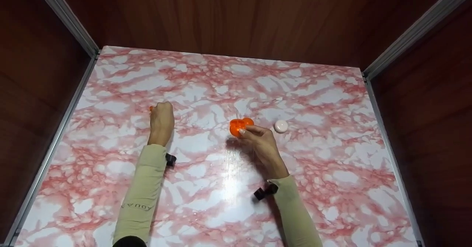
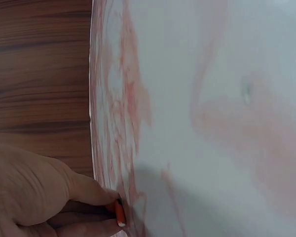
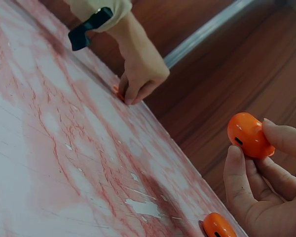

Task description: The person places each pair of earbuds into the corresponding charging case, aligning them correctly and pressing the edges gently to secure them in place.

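Note:
My right hand (image 1: 262, 143) holds a glossy orange rounded case (image 3: 244, 131), which resembles an earbud case, between thumb and fingers above the table. A small black slot shows on its side. Below it lies a second orange rounded case (image 3: 218, 225), also with a black slot, partly cut off by the right wrist view. Toward the left of the table, my left hand (image 1: 161, 119) pinches a small orange earbud (image 2: 120, 212) with a black and silvery end, close to the tabletop. Fingers hide most of the earbud.
A round white glossy piece (image 1: 281, 126) lies just right of my right hand. The pink-and-white marbled table (image 1: 206, 188) is bounded by dark wood panels (image 1: 228, 18) at the back and both sides, with metal strips (image 1: 416, 33) along the corners.

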Demonstrator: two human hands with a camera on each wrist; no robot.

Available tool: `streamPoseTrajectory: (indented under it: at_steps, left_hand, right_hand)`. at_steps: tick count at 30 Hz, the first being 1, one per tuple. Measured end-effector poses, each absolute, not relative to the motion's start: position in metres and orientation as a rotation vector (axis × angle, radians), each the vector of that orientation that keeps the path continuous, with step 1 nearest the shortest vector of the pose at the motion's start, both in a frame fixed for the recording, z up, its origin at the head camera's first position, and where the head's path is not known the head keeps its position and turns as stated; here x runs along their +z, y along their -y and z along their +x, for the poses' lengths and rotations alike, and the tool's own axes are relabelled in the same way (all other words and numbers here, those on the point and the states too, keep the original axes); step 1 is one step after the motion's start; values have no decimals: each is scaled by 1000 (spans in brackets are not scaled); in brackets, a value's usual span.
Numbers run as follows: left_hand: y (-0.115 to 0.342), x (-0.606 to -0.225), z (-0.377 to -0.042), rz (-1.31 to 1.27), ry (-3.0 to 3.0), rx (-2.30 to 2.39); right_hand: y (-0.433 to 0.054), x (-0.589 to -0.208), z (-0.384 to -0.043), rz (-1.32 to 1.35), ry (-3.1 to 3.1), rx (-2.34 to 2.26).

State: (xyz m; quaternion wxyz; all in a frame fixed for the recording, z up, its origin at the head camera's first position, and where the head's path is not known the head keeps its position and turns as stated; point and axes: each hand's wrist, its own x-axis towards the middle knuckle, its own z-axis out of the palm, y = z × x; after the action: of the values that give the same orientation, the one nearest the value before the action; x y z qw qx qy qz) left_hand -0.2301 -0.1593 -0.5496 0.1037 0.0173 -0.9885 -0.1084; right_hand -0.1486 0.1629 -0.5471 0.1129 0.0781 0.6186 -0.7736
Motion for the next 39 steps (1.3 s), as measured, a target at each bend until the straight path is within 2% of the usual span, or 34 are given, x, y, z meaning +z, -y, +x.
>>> streamPoseTrajectory:
  at_steps: [12,15,23,28,34,39]
  left_hand:
    - [166,-544,-228,41,2947,-444]
    - [166,-542,-227,62,2893,-741]
    - [157,-528,-223,235,2451,-1937]
    - [143,-517,-221,210,2019,-2566]
    - [117,-510,-216,181,1707,-2947]
    - [94,-509,-208,113,1673,-3041]
  right_hand:
    - [-164,-549,-147,255,-1766,-2234]
    - [-164,-549,-147,247,-1771,-2236]
    - [-165,-549,-146,229,-1773,-2270]
    - [-164,-548,-146,264,-1782,-2253]
    - [-162,-547,-145,269,-1806,-2218]
    - [-160,-547,-144,219,-1804,-2206]
